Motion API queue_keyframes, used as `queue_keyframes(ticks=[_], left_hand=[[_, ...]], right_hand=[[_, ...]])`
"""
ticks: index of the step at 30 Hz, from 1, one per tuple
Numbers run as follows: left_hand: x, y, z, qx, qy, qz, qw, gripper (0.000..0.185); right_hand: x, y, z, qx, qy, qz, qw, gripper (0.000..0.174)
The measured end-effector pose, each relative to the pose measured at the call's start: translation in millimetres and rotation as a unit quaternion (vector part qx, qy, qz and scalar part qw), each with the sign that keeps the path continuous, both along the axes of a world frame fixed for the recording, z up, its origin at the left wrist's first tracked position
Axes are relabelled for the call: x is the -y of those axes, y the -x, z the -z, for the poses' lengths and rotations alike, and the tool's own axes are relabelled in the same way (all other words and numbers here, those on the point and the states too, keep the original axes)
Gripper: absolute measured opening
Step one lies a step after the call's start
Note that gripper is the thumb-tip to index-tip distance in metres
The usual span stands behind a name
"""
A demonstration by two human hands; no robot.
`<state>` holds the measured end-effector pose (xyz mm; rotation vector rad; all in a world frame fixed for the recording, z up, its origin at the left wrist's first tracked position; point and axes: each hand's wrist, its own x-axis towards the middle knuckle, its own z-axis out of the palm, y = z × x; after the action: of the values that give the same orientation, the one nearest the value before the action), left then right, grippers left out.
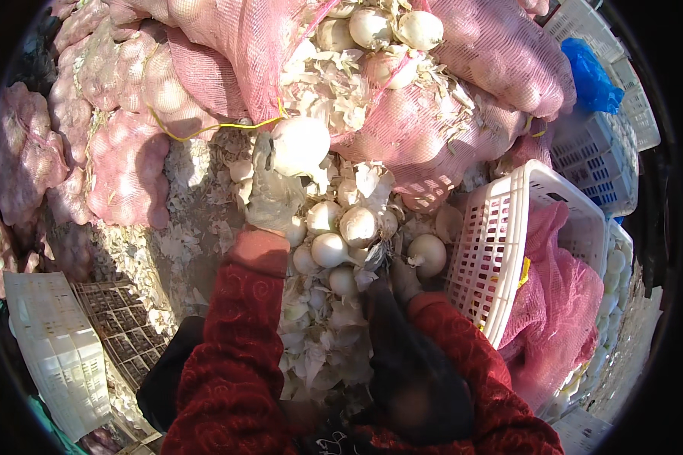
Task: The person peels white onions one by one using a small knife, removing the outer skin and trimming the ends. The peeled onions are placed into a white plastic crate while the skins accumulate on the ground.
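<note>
My left hand (276,190), in a pale dirty work glove, is closed round a large white onion (300,145) at the upper centre, with the onion's stem end towards the right. My right hand (404,278), also gloved, is low at the centre right, beside an onion (427,256) and dark, dry leaf ends; its fingers are mostly hidden, so its hold cannot be made out. Between the hands lie several loose white onions (329,250) on a heap of papery onion skins (319,352).
Pink mesh sacks of onions (421,136) lie across the top and left. A white plastic crate (489,244) holding an empty pink mesh sack (552,296) stands at right. More crates (57,347) are at lower left, and a blue plastic bag (589,77) is at upper right.
</note>
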<state>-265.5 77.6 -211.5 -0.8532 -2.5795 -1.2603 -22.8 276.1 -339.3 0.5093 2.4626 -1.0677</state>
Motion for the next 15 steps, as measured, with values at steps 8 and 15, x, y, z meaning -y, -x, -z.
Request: queue_keyframes(ticks=[8, 15], left_hand=[[38.7, -52.2, 51.8, 0.445, -0.325, -0.053, 0.833, 0.030], [35.6, -55.3, 58.2, 0.507, -0.376, -0.130, 0.765, 0.032]], right_hand=[[-0.6, 4.7, -2.2, -0.078, -0.050, -0.002, 0.996, 0.033], [3.3, 9.1, -21.7, -0.031, -0.132, -0.026, 0.990, 0.023]])
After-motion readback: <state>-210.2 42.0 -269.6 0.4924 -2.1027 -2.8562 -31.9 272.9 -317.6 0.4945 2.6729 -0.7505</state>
